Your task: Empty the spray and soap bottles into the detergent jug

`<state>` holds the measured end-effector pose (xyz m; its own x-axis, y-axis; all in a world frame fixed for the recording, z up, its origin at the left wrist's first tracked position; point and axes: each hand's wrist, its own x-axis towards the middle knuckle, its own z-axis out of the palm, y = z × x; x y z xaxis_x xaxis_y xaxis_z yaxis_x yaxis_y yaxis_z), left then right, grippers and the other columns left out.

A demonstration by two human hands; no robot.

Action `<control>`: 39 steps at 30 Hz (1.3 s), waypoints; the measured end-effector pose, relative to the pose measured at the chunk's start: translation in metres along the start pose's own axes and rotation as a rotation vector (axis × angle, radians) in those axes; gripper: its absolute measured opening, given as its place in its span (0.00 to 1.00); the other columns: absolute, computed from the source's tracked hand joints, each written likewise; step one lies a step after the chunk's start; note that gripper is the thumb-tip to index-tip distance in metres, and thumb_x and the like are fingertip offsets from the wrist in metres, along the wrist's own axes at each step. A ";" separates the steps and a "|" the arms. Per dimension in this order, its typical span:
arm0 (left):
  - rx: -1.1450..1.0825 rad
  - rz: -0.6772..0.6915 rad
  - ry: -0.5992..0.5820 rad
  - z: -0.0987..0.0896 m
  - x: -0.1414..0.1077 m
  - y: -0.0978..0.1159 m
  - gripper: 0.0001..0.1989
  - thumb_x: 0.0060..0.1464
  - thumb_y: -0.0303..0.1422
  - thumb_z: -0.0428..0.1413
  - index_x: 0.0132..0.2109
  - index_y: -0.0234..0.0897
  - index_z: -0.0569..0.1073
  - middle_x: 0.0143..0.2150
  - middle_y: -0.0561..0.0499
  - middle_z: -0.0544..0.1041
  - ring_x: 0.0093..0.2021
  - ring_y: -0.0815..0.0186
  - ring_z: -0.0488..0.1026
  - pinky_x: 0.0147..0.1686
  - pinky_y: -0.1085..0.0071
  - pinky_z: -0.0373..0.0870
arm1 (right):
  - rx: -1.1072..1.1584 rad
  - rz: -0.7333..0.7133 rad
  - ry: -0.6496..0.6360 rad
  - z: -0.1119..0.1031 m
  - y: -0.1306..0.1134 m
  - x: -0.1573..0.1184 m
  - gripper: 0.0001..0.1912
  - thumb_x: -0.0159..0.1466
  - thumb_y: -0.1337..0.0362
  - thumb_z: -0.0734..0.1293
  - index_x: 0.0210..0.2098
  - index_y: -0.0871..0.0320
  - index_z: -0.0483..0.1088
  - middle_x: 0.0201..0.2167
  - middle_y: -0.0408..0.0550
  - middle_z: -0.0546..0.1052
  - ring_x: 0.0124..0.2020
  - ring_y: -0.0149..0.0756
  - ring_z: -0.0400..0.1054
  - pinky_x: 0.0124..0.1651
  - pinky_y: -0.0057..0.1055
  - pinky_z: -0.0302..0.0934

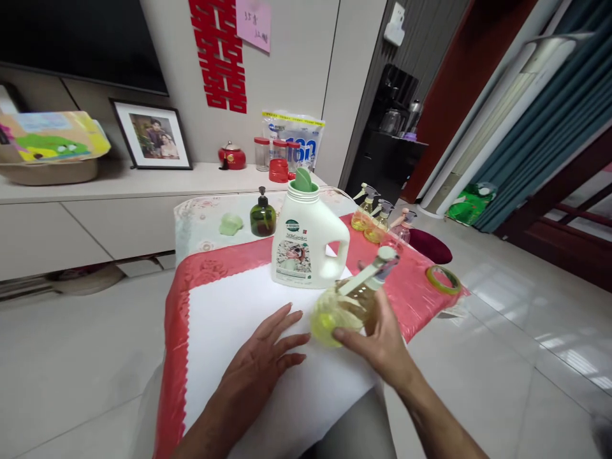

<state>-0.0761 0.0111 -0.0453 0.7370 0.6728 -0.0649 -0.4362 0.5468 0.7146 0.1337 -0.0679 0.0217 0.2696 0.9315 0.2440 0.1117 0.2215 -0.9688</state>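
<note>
My right hand [375, 335] grips a clear pump bottle [351, 305] with yellowish liquid in it and a pale pump head. The bottle leans to the right over the white sheet [215, 338] and looks slightly blurred. My left hand [268, 350] is open just left of the bottle, fingers spread above the sheet, holding nothing. Beyond both hands stands a large white detergent jug [299, 245] with a handle on its right side. A green piece [304, 180] sits in the jug's uncapped mouth.
Behind the jug are a dark green pump bottle [262, 215] and a light green cap-like piece [231, 224]. Several pump bottles [377, 223] stand at the back right. A tape roll [443, 279] lies near the right edge of the red cover [210, 264].
</note>
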 end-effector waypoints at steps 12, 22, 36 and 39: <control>0.045 -0.051 0.069 0.002 -0.003 0.002 0.27 0.51 0.48 0.67 0.57 0.46 0.78 0.59 0.42 0.76 0.50 0.51 0.74 0.47 0.60 0.70 | -0.428 -0.045 0.471 -0.209 0.034 0.064 0.45 0.44 0.54 0.83 0.53 0.60 0.61 0.52 0.54 0.70 0.50 0.40 0.69 0.53 0.34 0.68; 0.042 -0.074 0.080 -0.003 -0.002 0.002 0.29 0.51 0.47 0.67 0.58 0.44 0.77 0.57 0.40 0.77 0.50 0.51 0.73 0.48 0.59 0.70 | -0.528 -0.047 0.516 -0.262 0.079 0.103 0.48 0.42 0.50 0.81 0.56 0.60 0.61 0.51 0.54 0.70 0.50 0.40 0.68 0.52 0.33 0.66; 0.029 -0.084 0.082 -0.004 0.000 0.001 0.24 0.57 0.44 0.62 0.59 0.44 0.76 0.57 0.41 0.76 0.50 0.54 0.73 0.48 0.61 0.70 | -0.610 -0.027 0.512 -0.279 0.099 0.110 0.55 0.45 0.40 0.77 0.62 0.60 0.58 0.53 0.56 0.69 0.52 0.45 0.67 0.56 0.39 0.68; 0.030 -0.082 0.086 -0.003 0.000 0.001 0.24 0.57 0.44 0.63 0.59 0.43 0.77 0.57 0.41 0.76 0.49 0.54 0.73 0.47 0.62 0.70 | -0.654 -0.038 0.526 -0.283 0.097 0.108 0.57 0.44 0.40 0.78 0.64 0.62 0.59 0.53 0.57 0.68 0.54 0.46 0.66 0.55 0.39 0.68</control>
<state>-0.0779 0.0137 -0.0467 0.7222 0.6673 -0.1822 -0.3599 0.5873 0.7249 0.4441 -0.0270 -0.0336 0.6472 0.6349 0.4219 0.6178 -0.1127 -0.7782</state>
